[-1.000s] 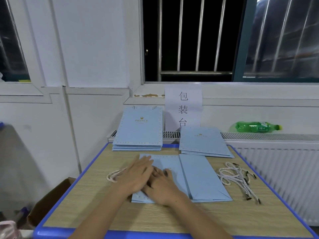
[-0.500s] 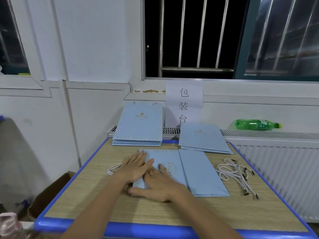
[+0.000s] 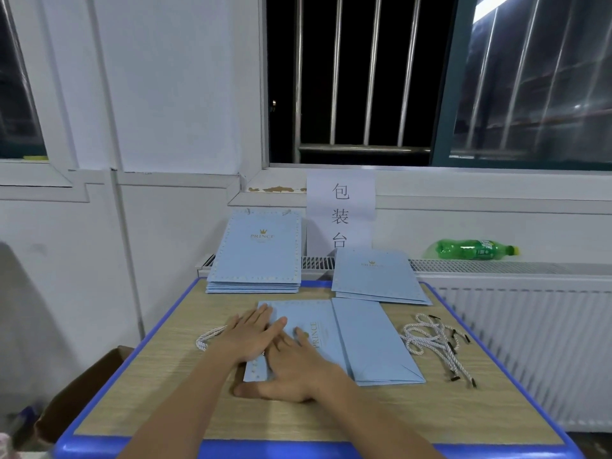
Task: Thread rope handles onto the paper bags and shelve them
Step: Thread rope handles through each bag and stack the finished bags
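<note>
The left hand (image 3: 250, 336) lies flat, fingers straight and together, pressing the left part of a flattened light-blue paper bag with gold "PRINCE" lettering (image 3: 334, 339) that lies in the middle of the wood-topped table with a blue rim (image 3: 139, 385). The right hand (image 3: 294, 369) is also flat on the bag's near left corner, fingers spread, its thumb stretched left onto the tabletop. Neither hand grasps anything. A white twisted rope handle (image 3: 208, 337) loops out from the bag's left side, just beyond the left hand. To the right of the bag lies a loose bundle of white twisted rope handles with black tips (image 3: 437, 342). At the far edge are two stacks of light-blue paper bags: a thicker left stack (image 3: 258, 256) and a thinner right stack (image 3: 374, 276). A green plastic bottle (image 3: 473, 250) lies on the white radiator (image 3: 530, 326) at far right.
</note>
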Motion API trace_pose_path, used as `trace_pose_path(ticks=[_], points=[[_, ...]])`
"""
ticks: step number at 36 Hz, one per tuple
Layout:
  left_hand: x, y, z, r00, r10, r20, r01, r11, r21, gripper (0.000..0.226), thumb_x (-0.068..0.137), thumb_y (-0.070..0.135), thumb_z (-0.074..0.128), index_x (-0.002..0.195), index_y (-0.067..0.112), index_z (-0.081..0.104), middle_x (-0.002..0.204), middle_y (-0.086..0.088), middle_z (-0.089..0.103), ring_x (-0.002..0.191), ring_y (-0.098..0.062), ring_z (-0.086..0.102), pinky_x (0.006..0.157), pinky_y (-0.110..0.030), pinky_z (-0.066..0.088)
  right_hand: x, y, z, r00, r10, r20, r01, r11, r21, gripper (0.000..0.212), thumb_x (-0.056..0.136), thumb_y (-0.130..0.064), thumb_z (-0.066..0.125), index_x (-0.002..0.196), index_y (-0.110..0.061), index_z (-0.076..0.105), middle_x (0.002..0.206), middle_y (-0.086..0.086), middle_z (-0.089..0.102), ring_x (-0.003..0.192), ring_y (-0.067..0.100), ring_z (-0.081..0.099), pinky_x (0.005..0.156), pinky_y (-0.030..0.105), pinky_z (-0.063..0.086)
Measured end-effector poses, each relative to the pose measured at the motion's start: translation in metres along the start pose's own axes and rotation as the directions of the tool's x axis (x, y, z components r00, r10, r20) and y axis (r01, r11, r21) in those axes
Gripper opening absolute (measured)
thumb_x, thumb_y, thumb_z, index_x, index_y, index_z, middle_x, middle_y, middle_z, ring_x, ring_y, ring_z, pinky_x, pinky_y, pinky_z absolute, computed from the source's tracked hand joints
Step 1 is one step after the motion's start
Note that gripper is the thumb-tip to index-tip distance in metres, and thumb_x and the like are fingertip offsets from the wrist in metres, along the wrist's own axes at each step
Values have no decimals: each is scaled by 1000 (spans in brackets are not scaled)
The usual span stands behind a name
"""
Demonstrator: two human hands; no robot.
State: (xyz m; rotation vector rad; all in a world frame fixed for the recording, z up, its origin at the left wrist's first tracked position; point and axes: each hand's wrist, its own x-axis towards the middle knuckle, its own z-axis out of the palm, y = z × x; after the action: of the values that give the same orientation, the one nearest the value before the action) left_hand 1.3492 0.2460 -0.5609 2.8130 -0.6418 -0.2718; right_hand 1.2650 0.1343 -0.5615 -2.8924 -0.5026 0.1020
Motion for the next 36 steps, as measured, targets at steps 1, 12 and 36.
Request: trace_pose_path(ticks=[1,12,36], points=[[-1,1,0,1000,7,-6,-7,1000,6,63,100,51,12,152,19,-5,159,5,-9,146,-10,-9,116,-38,-8,0,0,1,1000,-5,-16,6,1000,12,99,82,-76,40,152,-23,-6,160,-1,-7,145,11,-16,116,48,-13],[-18,-1,-2,996,89,-8,-84,962,261,59,102,39,22,151,21,-6,157,-9,-20,145,-25,-16,116,-44,-3,-7,30,-7,999,0,-53,6,993,114,65,94,-62,27,150,-28,23,159,-7,12,145,6,7,119,37,-1],[-61,9,9,950,305,63,-310,912,269,118,55,95,16,151,31,-6,158,6,-15,144,-9,-18,117,-34,-13,-39,90,-21,948,314,40,-315,949,13,115,45,-93,-4,149,-44,-4,158,1,-19,143,19,-23,113,56,-15]])
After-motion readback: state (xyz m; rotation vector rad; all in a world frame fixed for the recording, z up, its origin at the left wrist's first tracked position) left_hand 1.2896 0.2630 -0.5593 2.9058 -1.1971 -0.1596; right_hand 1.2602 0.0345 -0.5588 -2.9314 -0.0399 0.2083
